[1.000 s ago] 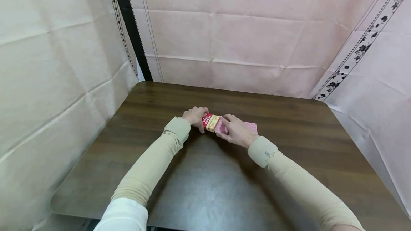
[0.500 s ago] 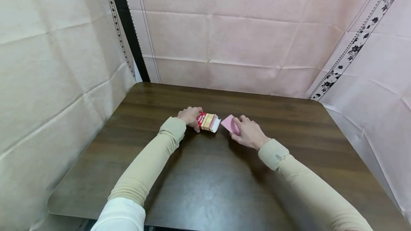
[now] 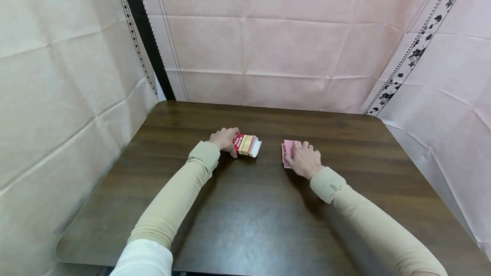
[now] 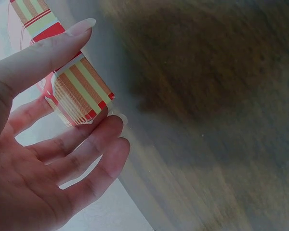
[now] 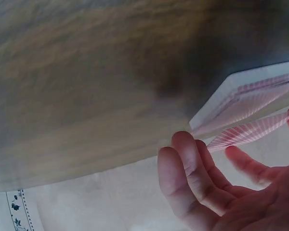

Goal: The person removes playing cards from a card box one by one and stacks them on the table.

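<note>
My left hand [image 3: 223, 139] grips a red-and-cream striped card box [image 3: 245, 145] by its left end, just at the table. The box's white flap end points right and stands open. In the left wrist view, the thumb lies across the box [image 4: 89, 84] and fingers support its other side. To the right, my right hand [image 3: 305, 160] is over a pink-patterned deck of playing cards [image 3: 284, 163]. The right wrist view shows the deck [image 5: 231, 103] lying on the table, while a bent pink playing card [image 5: 250, 131] is pinched apart from it; whether it is one card or more I cannot tell.
Both hands work on a dark brown wooden table [image 3: 230, 203] with rounded corners. Pale creased cloth [image 3: 268, 46] hangs behind it and on both sides. A black strip [image 3: 147, 33] runs down at the back left.
The cards have come out of the box's open end. My right hand has carried them right and down to the table. The left hand, still holding the box, has shifted slightly left.
</note>
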`<state>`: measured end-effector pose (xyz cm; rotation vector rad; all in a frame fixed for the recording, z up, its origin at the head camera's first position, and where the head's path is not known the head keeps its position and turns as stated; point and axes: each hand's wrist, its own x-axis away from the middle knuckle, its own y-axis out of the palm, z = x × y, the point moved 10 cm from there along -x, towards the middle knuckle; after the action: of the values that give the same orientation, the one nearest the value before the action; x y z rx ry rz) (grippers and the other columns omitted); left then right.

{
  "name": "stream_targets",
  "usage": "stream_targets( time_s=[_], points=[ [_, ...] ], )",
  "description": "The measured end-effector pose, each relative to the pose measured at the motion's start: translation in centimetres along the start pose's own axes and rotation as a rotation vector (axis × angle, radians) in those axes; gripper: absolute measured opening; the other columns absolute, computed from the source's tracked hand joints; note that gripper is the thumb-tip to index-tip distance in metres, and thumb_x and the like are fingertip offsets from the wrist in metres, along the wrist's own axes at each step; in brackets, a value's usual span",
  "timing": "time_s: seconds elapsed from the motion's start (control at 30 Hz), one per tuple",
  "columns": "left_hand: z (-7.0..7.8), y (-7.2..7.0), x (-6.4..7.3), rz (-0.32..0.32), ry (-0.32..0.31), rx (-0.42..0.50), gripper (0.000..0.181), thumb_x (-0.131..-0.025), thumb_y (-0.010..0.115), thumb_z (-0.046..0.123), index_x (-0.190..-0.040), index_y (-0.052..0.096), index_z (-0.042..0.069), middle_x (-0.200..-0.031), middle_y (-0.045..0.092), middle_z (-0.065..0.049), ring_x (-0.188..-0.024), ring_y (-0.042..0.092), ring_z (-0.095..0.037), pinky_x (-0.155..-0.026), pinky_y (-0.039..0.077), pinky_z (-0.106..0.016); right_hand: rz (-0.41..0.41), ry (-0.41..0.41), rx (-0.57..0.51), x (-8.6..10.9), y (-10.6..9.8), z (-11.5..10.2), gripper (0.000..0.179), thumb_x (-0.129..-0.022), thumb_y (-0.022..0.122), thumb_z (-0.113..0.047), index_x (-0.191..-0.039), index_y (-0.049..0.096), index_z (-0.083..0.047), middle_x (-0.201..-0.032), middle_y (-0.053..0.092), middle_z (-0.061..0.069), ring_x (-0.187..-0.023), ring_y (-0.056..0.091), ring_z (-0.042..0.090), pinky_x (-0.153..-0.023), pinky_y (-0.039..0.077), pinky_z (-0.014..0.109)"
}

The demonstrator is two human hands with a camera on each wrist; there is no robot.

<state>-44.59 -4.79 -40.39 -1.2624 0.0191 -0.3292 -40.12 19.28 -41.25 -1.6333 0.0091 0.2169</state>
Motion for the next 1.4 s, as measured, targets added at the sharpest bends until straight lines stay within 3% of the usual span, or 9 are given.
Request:
stream_targets(
  time_s=[0.13, 0.37, 0.73, 0.8, 0.93, 1.03, 1.1, 1.23, 1.4],
  points=[
    [-0.2, 0.0, 0.1, 0.004, -0.009, 0.002, 0.082, -0.066, 0.089, 0.023, -0.135, 0.046, 0.018, -0.128, 0.056, -0.011, -0.114, 0.053, -0.030, -0.095, 0.044, -0.051, -0.033, 0.012, 0.008, 0.0, 0.8, -0.4, 0.056, -0.093, 0.048, -0.048, -0.125, 0.050, -0.002, -0.108, 0.056, 0.026, -0.099, 0.056, 0.042, -0.076, 0.047, 0.058],
    [-0.1, 0.0, 0.1, 0.010, 0.001, 0.006, 0.081, -0.066, 0.089, 0.023, -0.135, 0.046, 0.018, -0.129, 0.056, -0.012, -0.113, 0.054, -0.031, -0.094, 0.044, -0.051, -0.072, 0.028, 0.036, 0.2, 1.2, -0.6, 0.067, -0.091, 0.048, -0.059, -0.119, 0.051, 0.002, -0.108, 0.055, 0.027, -0.100, 0.055, 0.041, -0.073, 0.049, 0.055],
    [0.2, 0.1, -0.1, 0.012, -0.006, 0.006, 0.082, -0.065, 0.089, 0.022, -0.135, 0.046, 0.019, -0.130, 0.055, -0.011, -0.115, 0.053, -0.029, -0.095, 0.044, -0.051, -0.043, 0.014, 0.022, 0.5, 0.4, -1.0, 0.066, -0.091, 0.053, -0.052, -0.116, 0.051, 0.010, -0.104, 0.056, 0.028, -0.097, 0.056, 0.041, -0.074, 0.051, 0.055],
    [0.3, 0.2, -0.1, 0.009, -0.005, 0.002, 0.083, -0.064, 0.090, 0.022, -0.134, 0.046, 0.019, -0.130, 0.055, -0.011, -0.115, 0.052, -0.029, -0.094, 0.045, -0.051, 0.000, -0.038, 0.021, 0.4, -0.4, -1.6, 0.060, -0.093, 0.052, -0.049, -0.115, 0.053, 0.007, -0.107, 0.057, 0.026, -0.099, 0.055, 0.041, -0.076, 0.051, 0.054],
    [0.1, 0.2, -0.1, 0.007, -0.009, -0.002, 0.083, -0.063, 0.090, 0.023, -0.133, 0.047, 0.019, -0.129, 0.055, -0.010, -0.114, 0.052, -0.029, -0.094, 0.045, -0.050, 0.124, -0.278, -0.066, 0.3, -2.4, -4.9, 0.042, -0.094, 0.056, -0.034, -0.120, 0.058, -0.001, -0.116, 0.057, 0.022, -0.106, 0.054, 0.038, -0.083, 0.050, 0.053],
    [0.3, 0.3, -0.2, 0.003, -0.003, -0.007, 0.082, -0.063, 0.090, 0.023, -0.133, 0.048, 0.019, -0.129, 0.055, -0.009, -0.115, 0.051, -0.028, -0.093, 0.045, -0.050, 0.152, -0.453, -0.150, 0.7, -3.2, -7.5, 0.038, -0.091, 0.060, -0.022, -0.126, 0.059, -0.007, -0.122, 0.056, 0.020, -0.111, 0.055, 0.036, -0.085, 0.050, 0.051],
    [0.5, 0.2, -0.2, 0.005, 0.003, -0.005, 0.082, -0.063, 0.090, 0.023, -0.133, 0.048, 0.019, -0.128, 0.055, -0.009, -0.114, 0.052, -0.028, -0.093, 0.046, -0.050, 0.130, -0.519, -0.174, 0.8, -3.1, -8.9, 0.042, -0.089, 0.060, -0.016, -0.131, 0.059, -0.010, -0.126, 0.055, 0.020, -0.113, 0.054, 0.034, -0.088, 0.050, 0.050],
    [1.0, 0.0, -0.1, 0.020, 0.015, -0.003, 0.082, -0.062, 0.091, 0.021, -0.133, 0.050, 0.020, -0.126, 0.057, -0.008, -0.112, 0.054, -0.027, -0.092, 0.047, -0.049, 0.057, -0.578, -0.139, 0.8, -2.1, -10.7, 0.048, -0.087, 0.057, -0.011, -0.135, 0.056, -0.012, -0.137, 0.047, 0.023, -0.118, 0.050, 0.036, -0.099, 0.046, 0.048],
    [1.9, -0.3, 0.1, 0.016, 0.052, -0.004, 0.081, -0.062, 0.091, 0.020, -0.133, 0.051, 0.021, -0.124, 0.059, -0.007, -0.109, 0.055, -0.027, -0.090, 0.048, -0.049, -0.017, -0.568, -0.084, 0.6, -0.9, -11.6, 0.045, -0.087, 0.056, -0.010, -0.132, 0.056, -0.014, -0.151, 0.027, 0.028, -0.123, 0.046, 0.043, -0.098, 0.045, 0.055]
  ],
)
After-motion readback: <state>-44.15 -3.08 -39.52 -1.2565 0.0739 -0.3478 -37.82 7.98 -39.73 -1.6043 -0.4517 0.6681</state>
